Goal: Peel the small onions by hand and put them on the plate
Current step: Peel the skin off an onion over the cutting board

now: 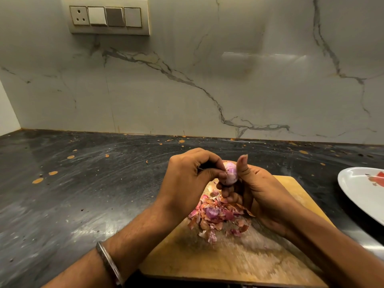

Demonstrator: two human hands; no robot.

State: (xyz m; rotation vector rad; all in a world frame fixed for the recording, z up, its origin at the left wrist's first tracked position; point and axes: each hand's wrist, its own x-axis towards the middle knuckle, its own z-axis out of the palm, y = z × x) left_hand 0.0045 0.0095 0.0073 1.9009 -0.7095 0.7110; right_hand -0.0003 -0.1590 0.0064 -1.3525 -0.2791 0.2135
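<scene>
A small pale-purple onion (230, 173) is held up above the wooden cutting board (218, 258). My right hand (255, 190) grips it from the right, thumb upright against its side and fingers curled beneath. My left hand (191, 175) pinches the onion's left side with thumb and fingertips. A pile of pink and brown onion skins (218, 217) lies on the board below the hands. The white plate (363, 190) with a red print sits at the right edge, partly cut off; no onions show on its visible part.
The black stone counter (83, 194) carries orange spots and smears. A marble-patterned wall (187, 80) rises behind it, with a switch and socket panel (106, 16) at the top left. A metal bangle (109, 265) circles my left wrist.
</scene>
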